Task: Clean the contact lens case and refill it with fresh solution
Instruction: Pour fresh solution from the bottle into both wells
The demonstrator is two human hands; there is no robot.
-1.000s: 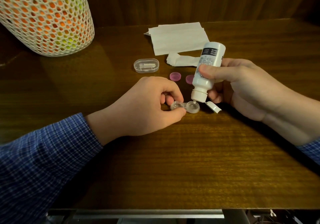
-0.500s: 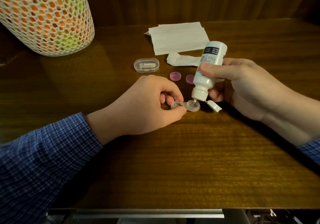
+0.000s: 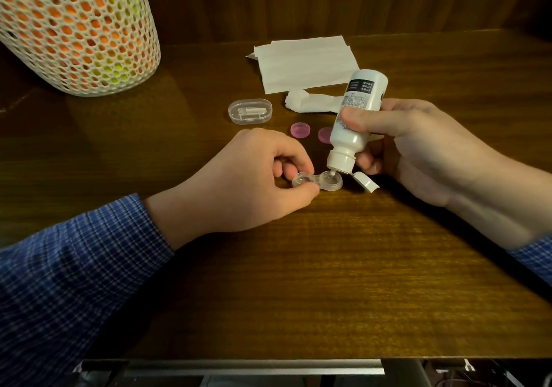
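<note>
A clear two-well contact lens case (image 3: pixel 331 181) lies on the wooden table (image 3: pixel 328 267). My left hand (image 3: pixel 248 177) pinches its left well between thumb and forefinger. My right hand (image 3: pixel 418 147) grips a white solution bottle (image 3: pixel 355 117), tipped upside down with its nozzle over the case's right well. The bottle's flip cap (image 3: pixel 366 182) hangs open beside the case. Two pink caps (image 3: pixel 300 130) lie just behind, one partly hidden by the bottle.
A small clear plastic box (image 3: pixel 250 111) sits behind my left hand. White tissues, one flat (image 3: pixel 304 63) and one crumpled (image 3: pixel 310 102), lie farther back. A white mesh basket (image 3: pixel 74 28) of coloured balls stands at the back left. A wooden wall runs behind.
The bottle has tilted slightly more upright and its nozzle has dipped closer to the right well. Both hands have stayed almost where they were.
</note>
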